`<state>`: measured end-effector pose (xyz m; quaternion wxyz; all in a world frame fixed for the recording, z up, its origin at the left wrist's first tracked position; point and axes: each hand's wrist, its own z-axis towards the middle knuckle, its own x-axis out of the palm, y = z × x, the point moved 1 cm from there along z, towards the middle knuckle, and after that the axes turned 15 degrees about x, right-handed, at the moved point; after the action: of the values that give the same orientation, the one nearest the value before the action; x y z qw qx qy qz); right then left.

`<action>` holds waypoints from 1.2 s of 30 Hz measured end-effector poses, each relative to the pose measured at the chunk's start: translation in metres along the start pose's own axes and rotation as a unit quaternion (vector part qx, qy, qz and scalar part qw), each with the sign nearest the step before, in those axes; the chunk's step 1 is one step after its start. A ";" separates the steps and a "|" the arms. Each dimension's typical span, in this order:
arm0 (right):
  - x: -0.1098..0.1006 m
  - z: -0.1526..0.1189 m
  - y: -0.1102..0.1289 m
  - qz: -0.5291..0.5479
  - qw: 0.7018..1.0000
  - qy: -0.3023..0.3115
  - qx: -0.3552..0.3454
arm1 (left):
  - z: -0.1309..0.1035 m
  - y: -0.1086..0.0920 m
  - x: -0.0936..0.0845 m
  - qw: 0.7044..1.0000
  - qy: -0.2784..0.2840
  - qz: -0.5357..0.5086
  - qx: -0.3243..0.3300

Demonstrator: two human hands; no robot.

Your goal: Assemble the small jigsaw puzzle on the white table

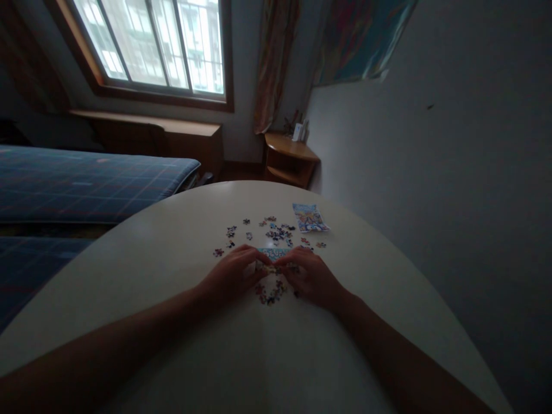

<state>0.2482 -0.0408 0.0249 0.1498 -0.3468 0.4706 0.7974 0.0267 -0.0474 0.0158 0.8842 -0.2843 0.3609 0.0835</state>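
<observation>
Near the middle of a round pale table, my left hand and my right hand rest close together, fingertips almost meeting over a partly joined puzzle with a light-blue upper edge. Both hands have bent, closed fingers touching its pieces; what each one pinches is too small and dark to make out. Just below, between the hands, is a curved cluster of small pieces. Beyond them lie more scattered pieces, with a reddish piece left of my left hand. A colourful printed sheet lies behind, to the right.
The round table fills the lower view. To the left is a bed with a blue plaid cover. Behind stand a long wooden desk under the window and a small corner shelf. A bare wall runs along the right.
</observation>
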 end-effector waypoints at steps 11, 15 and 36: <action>-0.001 0.002 0.002 -0.035 0.998 0.001 0.052 | -0.007 0.005 0.004 0.992 0.059 0.063 0.092; -0.001 0.001 0.001 -0.041 0.998 -0.005 0.056 | -0.006 0.003 0.004 0.992 0.067 0.061 0.085; -0.005 0.000 -0.001 -0.080 0.995 0.048 0.022 | -0.006 0.002 0.000 0.990 0.077 0.051 0.106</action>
<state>0.2523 -0.0401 0.0278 0.1978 -0.4177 0.4653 0.7549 0.0226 -0.0495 0.0114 0.8734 -0.1758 0.4491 0.0678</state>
